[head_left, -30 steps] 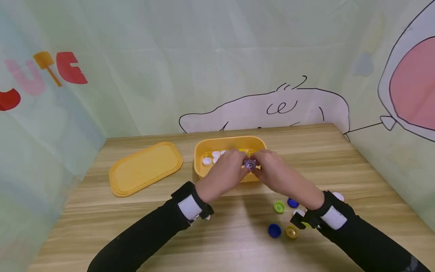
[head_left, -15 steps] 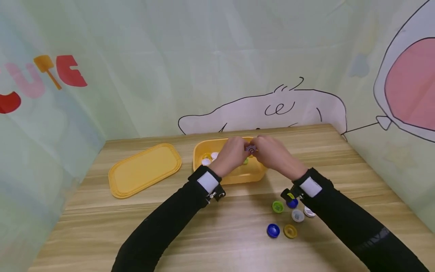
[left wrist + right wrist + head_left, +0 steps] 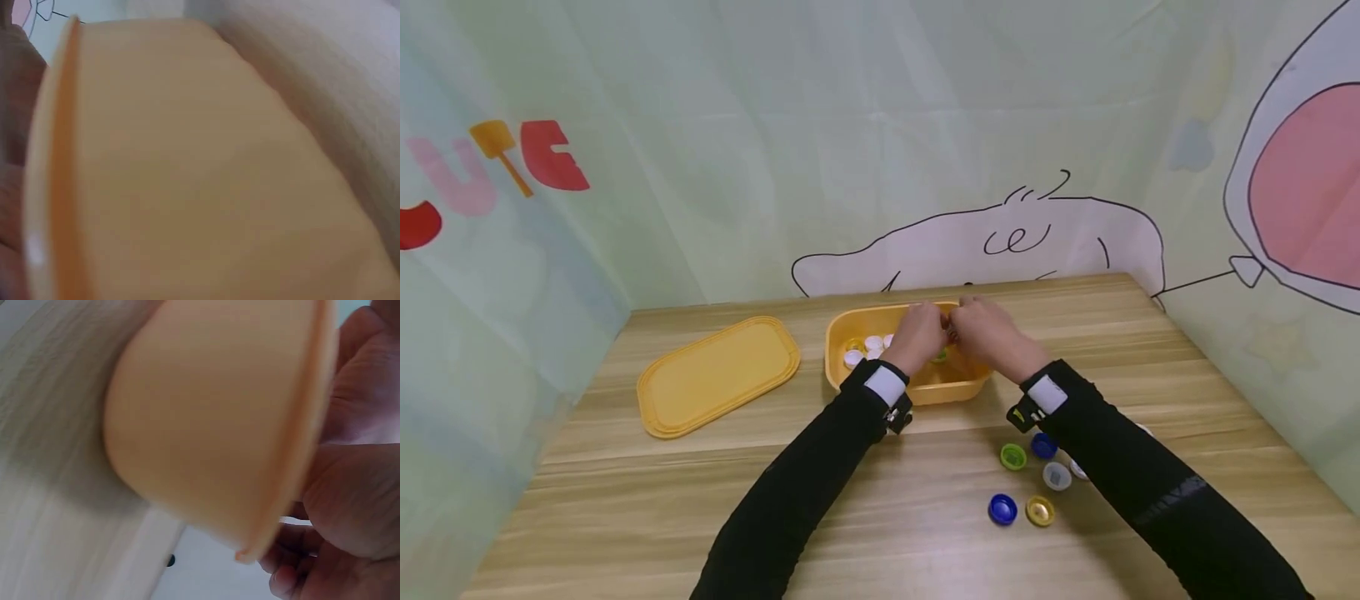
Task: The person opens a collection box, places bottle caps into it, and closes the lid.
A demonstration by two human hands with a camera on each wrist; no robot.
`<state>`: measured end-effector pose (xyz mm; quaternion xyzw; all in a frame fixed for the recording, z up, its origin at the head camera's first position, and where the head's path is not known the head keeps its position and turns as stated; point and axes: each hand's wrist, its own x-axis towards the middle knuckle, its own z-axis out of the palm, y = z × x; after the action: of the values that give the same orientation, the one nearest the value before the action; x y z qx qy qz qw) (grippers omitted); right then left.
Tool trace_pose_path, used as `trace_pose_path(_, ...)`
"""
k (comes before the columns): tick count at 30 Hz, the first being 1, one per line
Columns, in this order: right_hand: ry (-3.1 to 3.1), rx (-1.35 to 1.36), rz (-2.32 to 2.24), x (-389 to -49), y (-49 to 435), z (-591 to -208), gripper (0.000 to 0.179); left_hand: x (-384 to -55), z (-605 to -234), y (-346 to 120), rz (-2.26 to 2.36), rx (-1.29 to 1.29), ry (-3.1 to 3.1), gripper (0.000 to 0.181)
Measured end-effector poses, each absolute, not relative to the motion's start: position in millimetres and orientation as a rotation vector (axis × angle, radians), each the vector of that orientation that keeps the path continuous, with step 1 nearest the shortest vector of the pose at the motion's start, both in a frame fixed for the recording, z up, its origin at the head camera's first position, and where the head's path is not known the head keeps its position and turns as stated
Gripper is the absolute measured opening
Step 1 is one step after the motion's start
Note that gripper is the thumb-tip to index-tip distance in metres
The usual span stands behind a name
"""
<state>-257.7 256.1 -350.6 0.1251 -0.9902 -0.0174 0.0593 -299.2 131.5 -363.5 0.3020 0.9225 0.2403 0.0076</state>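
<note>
On the wooden table [image 3: 865, 533], near its far left corner, a yellow lid [image 3: 718, 377] lies flat. To the right of it, close to the middle of the far edge, stands a yellow box [image 3: 943, 394]. Along its left side there are several white caps [image 3: 853, 359] and a gold cap [image 3: 854, 344]; a green cap [image 3: 940, 356] shows farther right. The left hand [image 3: 919, 337] and the right hand [image 3: 988, 333] meet above the box's right part, and with curled fingers they pinch together a small object [image 3: 952, 332]. It is mostly hidden, so its kind cannot be told. Nearer to the table's front edge, right of its middle, are loose caps [image 3: 1003, 509] in blue, green, gold and whitish colours, some partly behind the right sleeve [image 3: 1150, 492].
</note>
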Motion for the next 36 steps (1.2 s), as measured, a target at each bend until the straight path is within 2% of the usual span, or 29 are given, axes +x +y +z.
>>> trace_pose_path(9, -2.726, 0.501, -0.179, -256.0, 260.7, -369.6, 0.016, -299.0, -372.9, 137.9, 0.500, 0.918, 2.901, 0.021)
trace_pose_path(21, -2.747, 0.452, -0.357, -255.7, 256.2, -374.8, 0.018, -299.9, -381.0, 137.1, 0.478, 0.915, 2.882, 0.024)
trace_pose_path(30, -2.922, 0.431, -0.290, -252.7, 253.7, -367.2, 0.015, -299.8, -381.4, 136.7, 0.467, 0.943, 2.890, 0.020)
trace_pose_path(36, -2.946, 0.422, -0.199, -249.4, 255.8, -359.2, 0.023, -299.0, -379.9, 132.2, 0.512, 0.925, 2.856, 0.017)
